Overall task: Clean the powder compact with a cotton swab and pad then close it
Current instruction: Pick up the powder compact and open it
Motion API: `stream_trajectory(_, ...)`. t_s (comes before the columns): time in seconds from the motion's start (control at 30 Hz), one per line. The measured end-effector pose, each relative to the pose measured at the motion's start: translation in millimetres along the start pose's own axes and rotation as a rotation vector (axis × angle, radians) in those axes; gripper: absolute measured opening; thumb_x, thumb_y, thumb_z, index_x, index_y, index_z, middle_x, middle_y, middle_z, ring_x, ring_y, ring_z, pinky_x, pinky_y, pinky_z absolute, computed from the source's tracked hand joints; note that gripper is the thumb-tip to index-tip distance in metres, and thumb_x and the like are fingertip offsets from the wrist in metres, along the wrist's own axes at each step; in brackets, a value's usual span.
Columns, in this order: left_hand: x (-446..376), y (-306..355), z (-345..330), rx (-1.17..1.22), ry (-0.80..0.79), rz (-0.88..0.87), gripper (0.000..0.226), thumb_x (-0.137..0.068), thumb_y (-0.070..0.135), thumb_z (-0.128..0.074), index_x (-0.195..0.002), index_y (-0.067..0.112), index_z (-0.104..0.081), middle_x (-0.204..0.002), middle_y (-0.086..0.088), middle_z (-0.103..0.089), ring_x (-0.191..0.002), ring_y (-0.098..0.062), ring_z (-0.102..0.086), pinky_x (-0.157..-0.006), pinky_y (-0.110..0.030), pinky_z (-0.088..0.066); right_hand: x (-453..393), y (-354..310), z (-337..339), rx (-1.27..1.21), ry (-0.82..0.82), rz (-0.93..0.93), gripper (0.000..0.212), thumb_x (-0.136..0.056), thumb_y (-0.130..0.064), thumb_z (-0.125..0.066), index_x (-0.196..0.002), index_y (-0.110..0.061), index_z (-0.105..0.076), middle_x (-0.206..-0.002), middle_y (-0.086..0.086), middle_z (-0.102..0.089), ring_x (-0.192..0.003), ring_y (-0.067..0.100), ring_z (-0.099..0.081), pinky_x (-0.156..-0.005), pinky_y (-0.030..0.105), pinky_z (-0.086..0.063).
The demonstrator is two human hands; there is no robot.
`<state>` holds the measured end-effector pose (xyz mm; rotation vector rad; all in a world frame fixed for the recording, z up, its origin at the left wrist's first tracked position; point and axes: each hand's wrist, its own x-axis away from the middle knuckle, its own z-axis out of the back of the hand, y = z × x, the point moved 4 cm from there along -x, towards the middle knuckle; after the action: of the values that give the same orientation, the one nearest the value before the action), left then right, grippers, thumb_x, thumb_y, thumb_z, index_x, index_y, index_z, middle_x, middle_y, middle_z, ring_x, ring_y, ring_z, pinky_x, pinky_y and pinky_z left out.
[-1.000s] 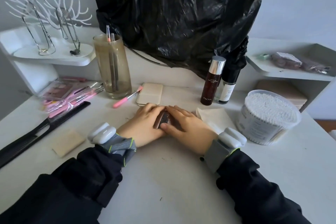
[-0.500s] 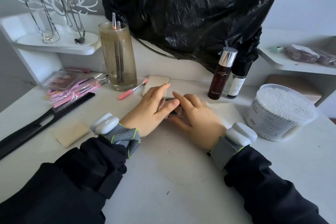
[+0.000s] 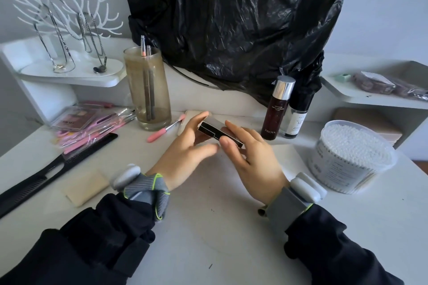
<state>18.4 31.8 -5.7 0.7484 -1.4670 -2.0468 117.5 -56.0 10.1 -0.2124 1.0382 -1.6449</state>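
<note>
White worktop [image 3: 208,238], black plastic sheeting [image 3: 231,18] behind. Item: powder compact [image 3: 220,133], shut, raised just above the surface at centre. Left hand [image 3: 187,146] and right hand [image 3: 250,155] each pinched an end, fingers otherwise spread. Judged light, rigid, glossy and slippery; best gripped by its edges. Tub of cotton swabs [image 3: 347,157] stood at right.

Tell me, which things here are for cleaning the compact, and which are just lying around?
For the job:
compact, held up between left hand and right hand
tub of cotton swabs
pad

Just lying about:
comb
pink brush
glass of pencils
two bottles
necklace stand
black bag
</note>
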Motion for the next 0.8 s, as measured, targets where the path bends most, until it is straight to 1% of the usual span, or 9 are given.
stream_trajectory(0.07,-1,0,1,0.18,0.004,0.057,0.059,-0.075,0.036,-0.055,-0.132,0.033,-0.041,-0.105,0.011,-0.058,-0.108,-0.003,-0.052,-0.104,-0.025,-0.03,0,0,1,-0.011,0.008,-0.004,0.043,-0.089,-0.035,-0.044,-0.129,-0.019,-0.044,-0.112,0.0,-0.055,-0.112,0.018,-0.049,-0.098,0.036,-0.042)
stream_trajectory(0.17,0,1,0,0.166,0.075,0.077,0.032,-0.085,0.046,-0.05,-0.118,0.043,-0.05,-0.121,0.01,-0.06,-0.111,0.0,-0.059,-0.107,-0.028,-0.036,0,4,1,-0.011,0.001,-0.018,0.039,-0.09,-0.038,-0.041,-0.127,-0.027,-0.046,-0.102,-0.004,-0.055,-0.099,0.018,-0.055,-0.091,0.031,-0.044)
stream_trajectory(0.27,1,3,-2,0.195,0.125,0.084,0.019,-0.088,0.038,-0.047,-0.106,0.038,-0.054,-0.099,0.011,-0.066,-0.082,0.007,-0.068,-0.095,-0.027,-0.047,0,7,-5,0.005,-0.037,0.003,0.038,-0.089,-0.047,-0.033,-0.123,-0.036,-0.045,-0.1,0.002,-0.064,-0.081,0.01,-0.055,-0.081,0.028,-0.044)
stream_trajectory(0.4,1,3,1,0.197,0.122,0.078,0.062,-0.071,0.051,-0.056,-0.121,0.013,-0.052,-0.1,0.002,-0.068,-0.081,-0.003,-0.07,-0.086,-0.027,-0.052,0,6,-6,0.028,-0.056,0.033,0.035,-0.089,-0.047,-0.032,-0.119,-0.037,-0.046,-0.081,-0.003,-0.058,-0.064,0.004,-0.049,-0.064,0.017,-0.036)
stream_trajectory(0.47,0,1,3,0.215,0.143,0.091,0.054,-0.078,0.048,-0.055,-0.117,0.011,-0.055,-0.102,-0.001,-0.068,-0.081,-0.006,-0.071,-0.083,-0.027,-0.052,0,7,-5,-0.114,-0.044,-0.042,0.037,-0.087,-0.05,-0.04,-0.121,-0.036,-0.044,-0.089,-0.002,-0.063,-0.074,0.003,-0.057,-0.073,0.019,-0.044)
stream_trajectory(0.53,-1,0,4,0.317,0.173,0.131,0.038,-0.087,0.038,-0.051,-0.113,0.011,-0.056,-0.103,-0.004,-0.068,-0.08,-0.01,-0.072,-0.08,-0.028,-0.052,0,8,-6,-0.407,-0.045,-0.166,0.055,-0.074,-0.057,-0.048,-0.123,-0.034,-0.039,-0.106,0.001,-0.064,-0.091,0.006,-0.062,-0.082,0.029,-0.051)
stream_trajectory(0.6,-2,-2,3,0.408,0.175,0.161,0.043,-0.089,0.036,-0.05,-0.12,0.007,-0.051,-0.109,-0.005,-0.068,-0.084,-0.014,-0.072,-0.079,-0.026,-0.054,-1,9,-8,-0.628,-0.052,-0.238,0.067,-0.065,-0.054,-0.054,-0.124,-0.028,-0.037,-0.112,0.002,-0.063,-0.098,0.009,-0.062,-0.081,0.029,-0.053)
stream_trajectory(0.73,1,-1,1,0.318,0.096,0.163,0.059,-0.072,0.045,-0.052,-0.118,0.008,-0.047,-0.103,-0.002,-0.072,-0.096,-0.019,-0.071,-0.08,-0.031,-0.05,0,9,-8,-0.797,0.011,-0.321,0.052,-0.075,-0.042,-0.058,-0.117,-0.018,-0.042,-0.113,0.012,-0.063,-0.096,0.022,-0.065,-0.078,0.029,-0.055)
stream_trajectory(0.8,1,4,4,0.186,0.091,0.114,0.061,-0.068,0.05,-0.052,-0.11,0.006,-0.047,-0.101,-0.009,-0.07,-0.096,-0.019,-0.07,-0.08,-0.035,-0.048,0,11,-10,-0.85,0.027,-0.372,0.04,-0.081,-0.035,-0.057,-0.114,-0.016,-0.042,-0.109,0.01,-0.064,-0.094,0.025,-0.066,-0.078,0.033,-0.054)
